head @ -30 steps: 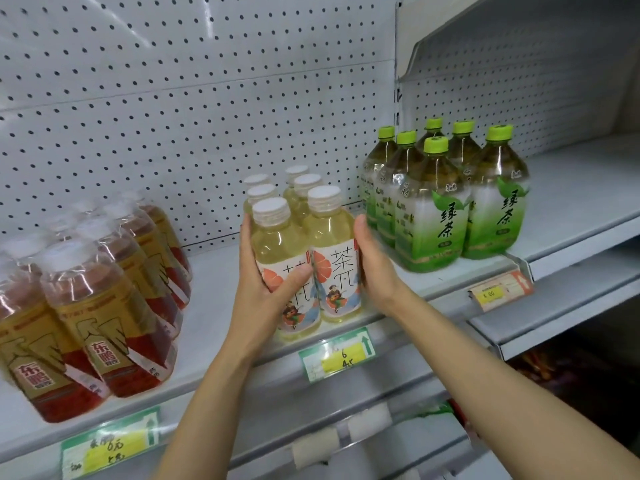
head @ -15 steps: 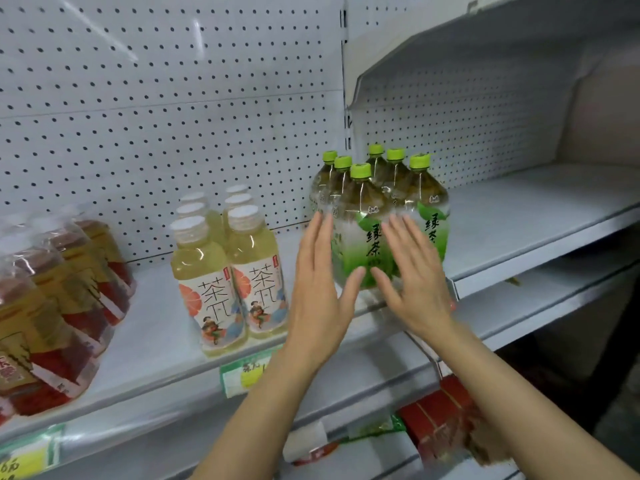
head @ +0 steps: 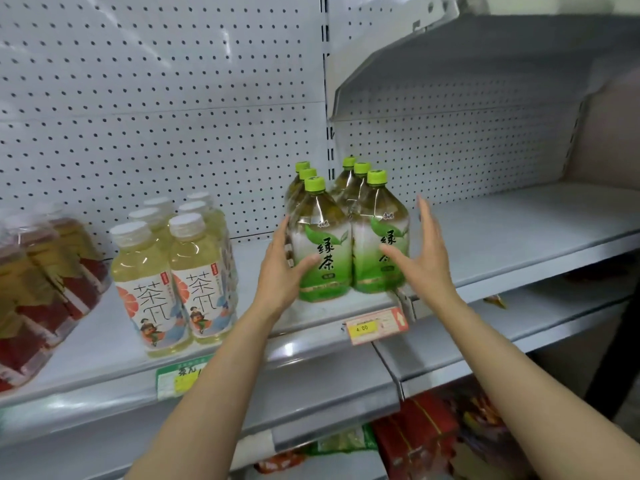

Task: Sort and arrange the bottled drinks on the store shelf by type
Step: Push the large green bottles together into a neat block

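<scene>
Far left, amber-and-red tea bottles (head: 45, 289) lie blurred; next, pale yellow white-capped tea bottles (head: 173, 271) stand grouped; the green-capped green-tea bottles (head: 346, 244) stand in two rows — left hand (head: 282, 268) flat against their left side, right hand (head: 420, 258) spread just beside them, seemingly untouching; sorting looks nearly finished; grey metal shelf (head: 519, 223) — pegboard backing (head: 156, 98).

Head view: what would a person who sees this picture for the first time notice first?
The eye goes first to the green tea bottles with bright green caps, grouped at the middle of the shelf. The left hand touches the group's left side, and the right hand is open in front of its right side. To the left stand pale yellow tea bottles with white caps.
</scene>
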The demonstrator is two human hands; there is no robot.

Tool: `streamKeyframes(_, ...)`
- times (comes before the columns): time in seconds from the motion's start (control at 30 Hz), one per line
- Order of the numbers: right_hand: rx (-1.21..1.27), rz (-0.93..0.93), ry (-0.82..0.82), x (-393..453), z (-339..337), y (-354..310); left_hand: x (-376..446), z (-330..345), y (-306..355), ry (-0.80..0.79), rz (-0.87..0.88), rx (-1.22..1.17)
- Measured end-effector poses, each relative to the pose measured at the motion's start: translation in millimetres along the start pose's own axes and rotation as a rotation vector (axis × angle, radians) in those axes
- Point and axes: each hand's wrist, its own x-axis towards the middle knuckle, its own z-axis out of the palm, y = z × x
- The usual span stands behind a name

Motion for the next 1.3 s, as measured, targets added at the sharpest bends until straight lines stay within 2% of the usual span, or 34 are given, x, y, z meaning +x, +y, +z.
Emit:
streamKeyframes(0.07,0.229,0.068,-0.143,12,-8,6,0,3,0,0.007,0.01,-0.022)
streamKeyframes(0.17,0.399,0.127,-0.207,21,-9,12,-4,4,0,0.024,0.019,-0.04)
streamKeyframes(0.33,0.482,0.118,-0.262,22,-10,20,-14,4,-6,0.047,0.055,-0.053)
streamKeyframes(0.47,0.524,0.124,-0.288,25,-8,24,-12,-2,-13,-0.008,0.033,-0.051)
streamKeyframes(0.57,0.595,0.274,-0.188,42,-3,24,0,-6,-9,-0.031,-0.047,-0.081)
streamKeyframes(0.73,0.816,0.564,-0.3,65,13,32,19,-4,-5,-0.18,-0.098,-0.259)
streamKeyframes(0.83,0.841,0.58,-0.378,68,21,34,24,-1,-8,-0.232,-0.088,-0.318)
streamKeyframes(0.97,0.87,0.569,-0.413,70,28,48,23,-2,-9,-0.201,-0.049,-0.296)
streamKeyframes(1.13,0.848,0.588,-0.384,72,32,49,15,3,-5,-0.157,-0.017,-0.226)
streamKeyframes(1.3,0.785,0.525,-0.109,95,27,52,15,3,-6,-0.173,-0.003,-0.216)
